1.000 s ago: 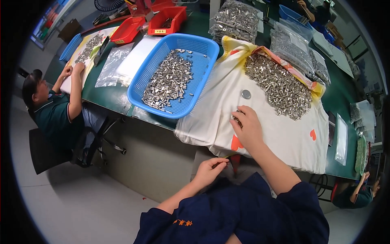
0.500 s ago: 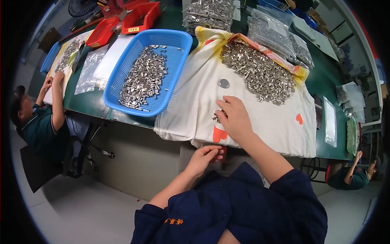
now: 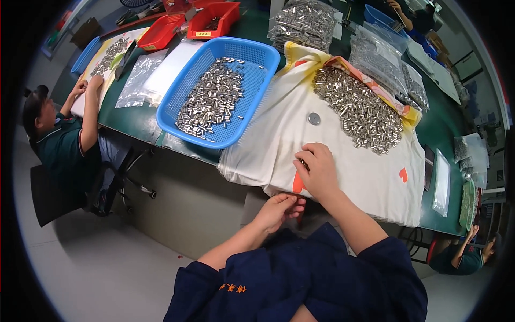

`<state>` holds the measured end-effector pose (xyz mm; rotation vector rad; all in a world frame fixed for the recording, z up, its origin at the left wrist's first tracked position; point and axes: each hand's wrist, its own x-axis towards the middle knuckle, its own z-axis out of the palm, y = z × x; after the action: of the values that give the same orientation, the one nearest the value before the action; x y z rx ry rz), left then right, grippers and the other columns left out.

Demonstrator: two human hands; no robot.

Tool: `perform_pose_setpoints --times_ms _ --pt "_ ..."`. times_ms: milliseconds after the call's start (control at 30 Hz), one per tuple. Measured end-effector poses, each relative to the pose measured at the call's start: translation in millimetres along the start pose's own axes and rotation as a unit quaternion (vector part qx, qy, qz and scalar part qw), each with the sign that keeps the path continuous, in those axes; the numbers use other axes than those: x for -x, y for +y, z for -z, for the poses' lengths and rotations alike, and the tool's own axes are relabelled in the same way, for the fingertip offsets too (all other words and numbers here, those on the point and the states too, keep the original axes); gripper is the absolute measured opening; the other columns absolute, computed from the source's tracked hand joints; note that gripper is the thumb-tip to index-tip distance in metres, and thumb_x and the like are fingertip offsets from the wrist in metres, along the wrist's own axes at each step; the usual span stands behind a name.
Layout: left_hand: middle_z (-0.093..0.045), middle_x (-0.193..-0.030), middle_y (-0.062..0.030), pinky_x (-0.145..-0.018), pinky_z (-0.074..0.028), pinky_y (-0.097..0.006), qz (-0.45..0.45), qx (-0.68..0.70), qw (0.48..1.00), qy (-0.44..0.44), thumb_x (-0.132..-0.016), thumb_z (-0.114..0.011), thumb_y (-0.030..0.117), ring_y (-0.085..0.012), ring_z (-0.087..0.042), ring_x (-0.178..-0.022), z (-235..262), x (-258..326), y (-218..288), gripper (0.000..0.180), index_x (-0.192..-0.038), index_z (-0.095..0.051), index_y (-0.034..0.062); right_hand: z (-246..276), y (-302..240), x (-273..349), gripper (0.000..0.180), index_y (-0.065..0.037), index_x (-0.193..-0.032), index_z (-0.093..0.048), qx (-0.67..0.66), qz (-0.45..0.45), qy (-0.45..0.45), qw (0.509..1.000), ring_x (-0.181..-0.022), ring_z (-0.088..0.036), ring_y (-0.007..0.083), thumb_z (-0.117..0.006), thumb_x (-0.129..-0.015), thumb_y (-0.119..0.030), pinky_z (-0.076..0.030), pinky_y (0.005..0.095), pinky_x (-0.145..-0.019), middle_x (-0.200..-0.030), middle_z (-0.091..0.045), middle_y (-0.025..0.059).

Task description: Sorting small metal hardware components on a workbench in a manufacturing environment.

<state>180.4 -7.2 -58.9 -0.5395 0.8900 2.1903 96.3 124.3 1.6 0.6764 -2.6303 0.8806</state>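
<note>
My right hand (image 3: 321,170) rests on a white cloth (image 3: 365,188) printed with hearts, its fingers curled over a few small metal cylinders (image 3: 305,162), mostly hidden beneath them. My left hand (image 3: 280,212) is at the cloth's near edge, thumb and fingers pinched together. Whatever it may hold is too small or hidden to make out. Beyond my right hand lies a round silver disc (image 3: 314,118). Further back, a large heap of shiny metal cylinders (image 3: 365,110) lies against the cloth's folded yellow and pink border.
To the left, a blue mesh basket (image 3: 165,102) holds more metal cylinders. Red bins (image 3: 222,19) and bagged metal parts (image 3: 303,24) stand at the back of the green table (image 3: 129,121). A co-worker (image 3: 64,134) sits at far left; another (image 3: 464,252) is at far right.
The whole view has shifted, with the table sitting further right and lower. My right hand's fingers have drawn in over the small cylinders, which showed more plainly before. My left hand stays pinched.
</note>
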Motion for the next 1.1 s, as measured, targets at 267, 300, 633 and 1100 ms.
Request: perform_pose_setpoints --times_ms 267,300,633,1100 --pt "-0.06 -0.091 -0.0083 -0.074 -0.048 -0.034 0.086 0.159 0.984 -0.007 -0.09 -0.039 0.016 -0.0197 -0.06 -0.086 -11.8 -11.8 -8.5 0.02 -0.101 -0.051 0.0035 7.3 -0.1 6.0 0.027 -0.003 -0.094 -0.058 -0.019 0.022 -0.021 0.999 -0.096 -0.048 0.0318 -0.064 -0.068 -0.009 -0.039 0.0376 -0.083 -0.103 -0.051 0.0151" --pt "-0.06 -0.091 -0.0083 -0.074 -0.048 -0.034 0.091 0.16 0.983 -0.007 -0.09 -0.038 0.016 -0.02 -0.06 -0.086 -12.9 -11.1 -7.6 0.021 -0.101 -0.051 0.0029 6.8 -0.2 7.1 0.028 -0.003 -0.094 -0.058 -0.01 0.022 -0.026 0.999 -0.097 -0.048 0.0319 -0.064 -0.068 -0.009 -0.039 0.0378 -0.083 -0.104 -0.051 0.0152" --pt "-0.059 -0.102 -0.0128 -0.085 -0.044 -0.044 0.175 0.19 0.959 -0.118 -0.091 -0.033 0.031 -0.0261 -0.055 -0.1 -14.6 -26.0 -9.1 0.036 -0.102 -0.05 0.0011 -0.6 -0.8 4.6 0.026 0.0 -0.095 -0.058 0.013 -0.003 0.006 1.0 -0.099 -0.049 0.0321 -0.062 -0.07 -0.007 -0.04 0.0386 -0.085 -0.102 -0.054 0.015" --pt "-0.05 -0.114 -0.023 -0.087 -0.044 -0.046 0.196 0.155 0.953 -0.169 -0.094 -0.025 0.034 -0.0317 -0.052 -0.106 -11.3 -27.3 11.3 0.047 -0.119 -0.036 -0.0043 13.7 -2.1 28.0 0.027 -0.002 -0.097 -0.059 -0.021 -0.04 0.0 0.999 -0.106 -0.048 0.0322 -0.063 -0.072 -0.01 -0.04 0.0378 -0.088 -0.107 -0.054 0.0136"
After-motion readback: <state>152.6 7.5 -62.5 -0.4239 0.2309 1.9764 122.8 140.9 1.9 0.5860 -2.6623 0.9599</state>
